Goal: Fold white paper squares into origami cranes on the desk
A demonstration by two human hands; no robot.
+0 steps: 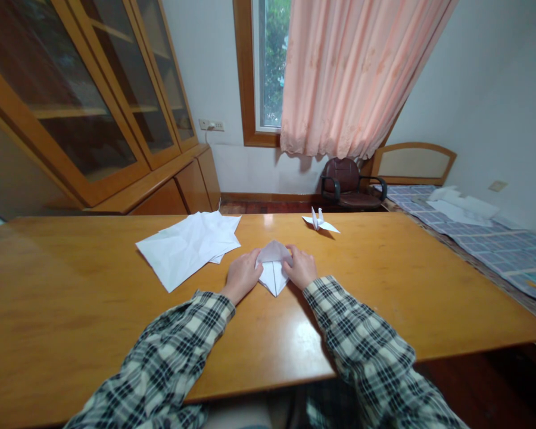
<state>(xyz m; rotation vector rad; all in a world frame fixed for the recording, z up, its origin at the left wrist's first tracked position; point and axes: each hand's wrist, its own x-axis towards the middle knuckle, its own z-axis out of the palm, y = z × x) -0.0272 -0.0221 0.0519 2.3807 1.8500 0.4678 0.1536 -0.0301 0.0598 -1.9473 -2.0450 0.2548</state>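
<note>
A small piece of folded white paper (274, 275) lies on the table between my hands, its lower tip pointing toward me. Its upper part is a lifted flap, and a crease line runs down the middle of the lower part. My left hand (243, 274) grips the left edge with thumb and fingers. On the opposite edge, my right hand (302, 267) pinches the paper the same way. Some fingertips are hidden behind the flap. Beyond my right hand stands a finished white paper crane (320, 222) with its wings spread.
Several creased white paper sheets (192, 241) lie in a loose pile at the left on the wooden table (93, 322). Past the far edge are a dark red armchair (343, 182) and a glass-door cabinet (116, 107). A bed (486, 226) stands at the right.
</note>
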